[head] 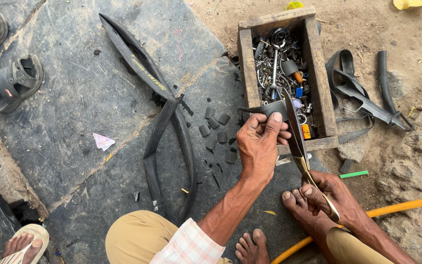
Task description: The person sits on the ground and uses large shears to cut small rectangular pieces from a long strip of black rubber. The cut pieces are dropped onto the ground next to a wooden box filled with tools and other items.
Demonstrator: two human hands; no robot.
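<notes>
My left hand (260, 142) pinches a strip of black rubber (264, 108) that juts out to the left above my fingers. My right hand (335, 195) grips the brass handles of a large pair of scissors (295, 129), whose blades point up and close on the rubber strip. Several small cut rubber patches (216, 132) lie on the dark stone slab just left of my left hand. A long black bicycle inner tube (164, 107) lies looped across the slab further left.
A wooden box (318, 73) full of metal tools and parts stands behind my hands. Rubber scraps (362, 98) lie on the dirt to its right. An orange hose (401, 205) runs at the lower right. Sandals (15, 83) rest at the far left. My bare feet (269, 239) are below.
</notes>
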